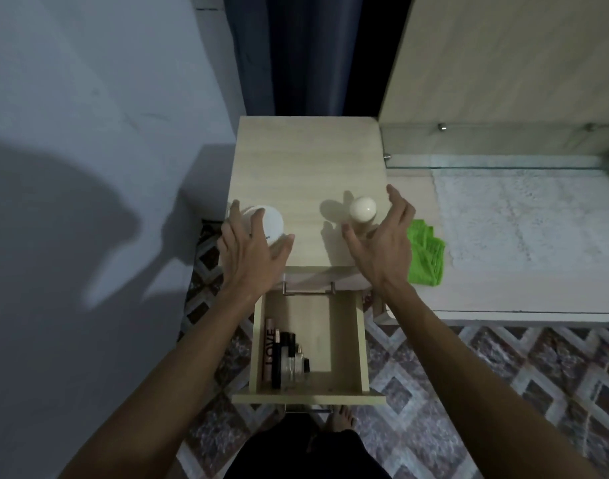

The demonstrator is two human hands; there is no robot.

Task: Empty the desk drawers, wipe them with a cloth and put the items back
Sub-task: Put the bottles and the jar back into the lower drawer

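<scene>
1. Left hand (251,250) hovered with fingers spread and relaxed over the round white lidded jar (265,224) on the pale wood desk top (303,167), gripping nothing; touching or just above, could not tell.
2. Right hand (382,236) was likewise open, fingers loosely arched around the glossy cream ball-capped bottle (362,210), apparently not clasping it.
3. Judged the jar smooth, stiff and probably slippery; best taken by its side wall from above, fingers around the rim.
4. Judged the bottle top-heavy and likely breakable; best held low on the body under the cap, kept upright.
5. Just right of the right hand lay the soft folded green microfibre cloth (425,254), limp, easy to pinch anywhere.
6. Below both wrists stood the open light wood drawer (360,340), with a row of small dark tubes and clear glass vials (285,357) along its left wall and the right part of the floor bare.
7. Desk front edge lay just under the palms; open board stretched beyond the fingertips.
</scene>
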